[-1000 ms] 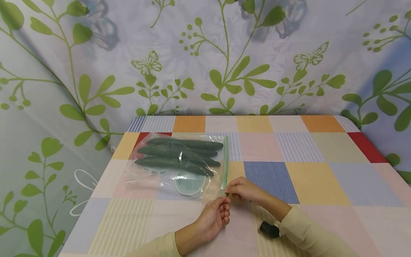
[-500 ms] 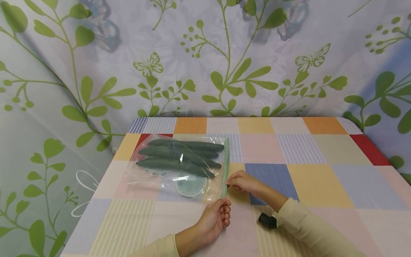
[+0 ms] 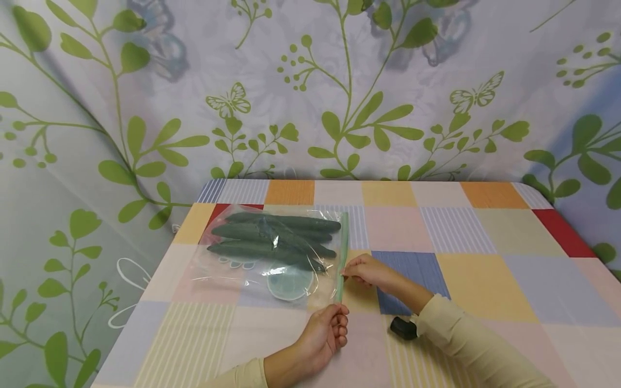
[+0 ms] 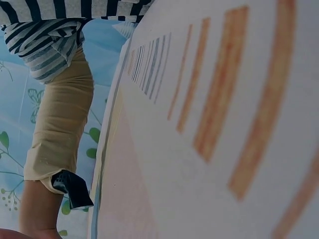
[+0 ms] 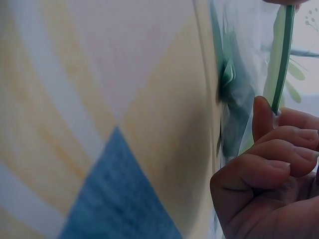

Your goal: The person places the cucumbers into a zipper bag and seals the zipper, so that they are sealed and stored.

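A clear plastic bag [image 3: 223, 274] lies flat on the table with several dark green cucumbers [image 3: 264, 250] inside. Along its right side runs a pale green zip strip [image 3: 344, 234]. My left hand [image 3: 322, 338] pinches the near end of that strip between thumb and forefinger, its other fingers curled. Slightly farther up, my right hand [image 3: 372, 271] pinches the same strip. The right wrist view shows the left hand [image 5: 271, 174] holding the strip [image 5: 280, 59] upright, with a fingertip of the right hand at the top edge. Whether the bag's mouth is sealed cannot be told.
A patchwork-patterned cloth [image 3: 485, 280] covers the table. A round pale printed shape [image 3: 289, 283] shows through the bag. On the right wrist sits a small black device [image 3: 403, 327]. Behind the table hangs a leaf-patterned curtain [image 3: 271, 70].
My right hand has slid along the zip strip, away from my left hand, which keeps its pinch at the near end. The whole head view has shifted slightly.
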`<state>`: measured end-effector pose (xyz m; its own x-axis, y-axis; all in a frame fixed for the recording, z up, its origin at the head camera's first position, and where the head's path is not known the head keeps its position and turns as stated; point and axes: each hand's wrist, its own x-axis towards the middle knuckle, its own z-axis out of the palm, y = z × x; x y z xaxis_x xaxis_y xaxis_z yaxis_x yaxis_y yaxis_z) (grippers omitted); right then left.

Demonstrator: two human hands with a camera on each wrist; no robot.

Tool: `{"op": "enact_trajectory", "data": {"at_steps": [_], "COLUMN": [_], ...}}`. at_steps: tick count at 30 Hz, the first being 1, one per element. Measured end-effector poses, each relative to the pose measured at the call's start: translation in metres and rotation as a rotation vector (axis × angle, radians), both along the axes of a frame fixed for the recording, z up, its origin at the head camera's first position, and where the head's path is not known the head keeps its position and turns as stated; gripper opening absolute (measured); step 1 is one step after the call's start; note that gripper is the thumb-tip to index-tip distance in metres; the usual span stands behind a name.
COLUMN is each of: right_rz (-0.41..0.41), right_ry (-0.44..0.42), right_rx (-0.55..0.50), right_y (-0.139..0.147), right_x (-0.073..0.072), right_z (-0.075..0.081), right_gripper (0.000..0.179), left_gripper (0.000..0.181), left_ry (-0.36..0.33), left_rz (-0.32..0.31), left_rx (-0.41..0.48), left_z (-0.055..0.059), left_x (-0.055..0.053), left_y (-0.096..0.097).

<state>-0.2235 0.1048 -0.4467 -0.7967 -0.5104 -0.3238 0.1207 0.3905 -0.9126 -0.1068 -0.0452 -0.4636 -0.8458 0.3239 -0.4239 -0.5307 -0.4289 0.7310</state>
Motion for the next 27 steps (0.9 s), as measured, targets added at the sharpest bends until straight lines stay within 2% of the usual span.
{"op": "enact_trajectory", "data": {"at_steps": [14, 27], "right_rz": [-0.031, -0.046], "right_ry": [-0.023, -0.057], "right_rx": [0.028, 0.038], "right_y": [0.002, 0.004], "right_x": [-0.02, -0.042], "right_z": [-0.009, -0.017], "right_gripper": [0.019, 0.017], "left_gripper": [0.017, 0.017], "left_ry": [0.005, 0.03], "left_rz": [-0.002, 0.003], "left_rx": [-0.003, -0.007], "left_z": [0.001, -0.003], "left_x": [0.0, 0.002], "left_y": [-0.002, -0.002]}}
